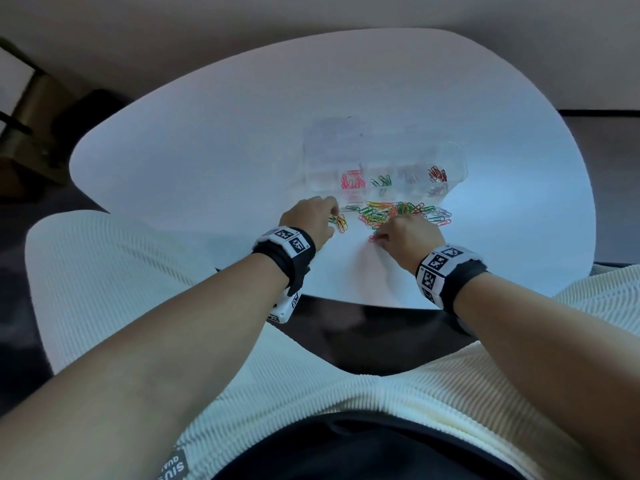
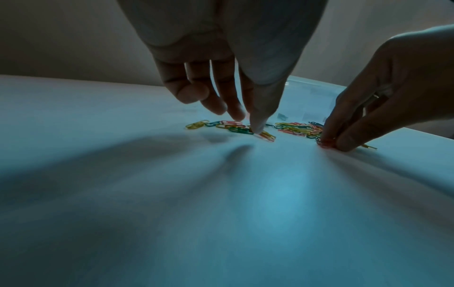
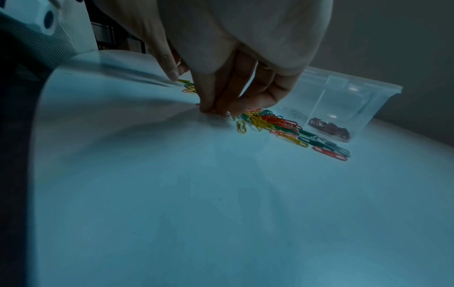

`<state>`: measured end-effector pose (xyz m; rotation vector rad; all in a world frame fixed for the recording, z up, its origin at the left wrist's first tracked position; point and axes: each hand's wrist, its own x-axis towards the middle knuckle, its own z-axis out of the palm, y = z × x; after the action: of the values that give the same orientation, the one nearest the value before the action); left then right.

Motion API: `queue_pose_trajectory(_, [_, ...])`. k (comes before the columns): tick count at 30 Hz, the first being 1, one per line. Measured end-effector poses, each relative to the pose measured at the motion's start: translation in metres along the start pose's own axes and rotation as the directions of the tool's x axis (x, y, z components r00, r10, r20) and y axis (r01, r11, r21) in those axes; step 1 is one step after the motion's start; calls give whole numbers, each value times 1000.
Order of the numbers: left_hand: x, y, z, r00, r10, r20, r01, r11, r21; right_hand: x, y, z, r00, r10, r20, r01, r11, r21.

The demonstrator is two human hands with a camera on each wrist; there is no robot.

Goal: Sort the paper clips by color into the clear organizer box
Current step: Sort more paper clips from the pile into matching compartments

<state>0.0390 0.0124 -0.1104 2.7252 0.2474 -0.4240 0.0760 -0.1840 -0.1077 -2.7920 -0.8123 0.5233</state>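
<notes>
A clear organizer box (image 1: 384,157) stands on the white table (image 1: 207,150). Its front compartments hold pink clips (image 1: 353,181), green clips (image 1: 381,181) and dark red clips (image 1: 437,174). A mixed pile of paper clips (image 1: 401,211) lies just in front of the box. My left hand (image 1: 334,216) reaches down onto a small separate cluster of clips (image 2: 236,127), its thumb tip (image 2: 258,129) pressing on one. My right hand (image 1: 379,237) pinches a pink clip (image 2: 325,143) against the table at the pile's near left edge. The right fingers (image 3: 213,104) hide most of it.
Bare tabletop stretches left of the box and between the pile and the near edge (image 1: 346,299). A dark wooden piece of furniture (image 1: 31,133) stands on the floor at the far left. My lap in ribbed white fabric (image 1: 381,393) is below the table.
</notes>
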Motion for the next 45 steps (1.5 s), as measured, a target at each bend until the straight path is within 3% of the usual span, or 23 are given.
queue_pose_trajectory(6, [1, 3, 9, 995, 67, 71, -68, 998, 10, 0, 6, 5, 999, 28, -42, -27, 999, 41])
queue_pose_trajectory(10, [-3, 10, 15, 984, 149, 93, -151, 989, 7, 3, 14, -1, 992, 116, -53, -96, 954, 284])
queue_pose_trajectory(13, [-4, 20, 20, 972, 208, 107, -208, 978, -14, 2, 19, -3, 983, 174, 63, -183, 853, 490])
queue_pose_trajectory(15, [-5, 25, 22, 974, 196, 112, -197, 980, -3, 0, 21, -4, 971, 199, 136, -241, 787, 568])
queue_pose_trajectory(21, [-1, 12, 16, 993, 114, 5, -115, 993, 24, -1, 20, -9, 958, 227, 173, -285, 724, 629])
queue_pose_trajectory(28, [5, 0, 16, 993, 113, 28, -114, 993, 32, 1, 19, -17, 911, 316, 265, -379, 390, 839])
queue_pose_trajectory(33, [8, -1, 17, 997, 68, 43, -69, 998, 7, -3, 17, -19, 897, 350, 270, -395, 361, 845])
queue_pose_trajectory(41, [6, 0, 16, 998, 13, 54, -10, 998, -60, 0, 17, -20, 886, 331, 325, -406, 216, 888])
queue_pose_trajectory(45, [3, 3, 10, 998, 42, 54, -40, 998, -41, 1, 19, -18, 887, 329, 325, -386, 140, 912])
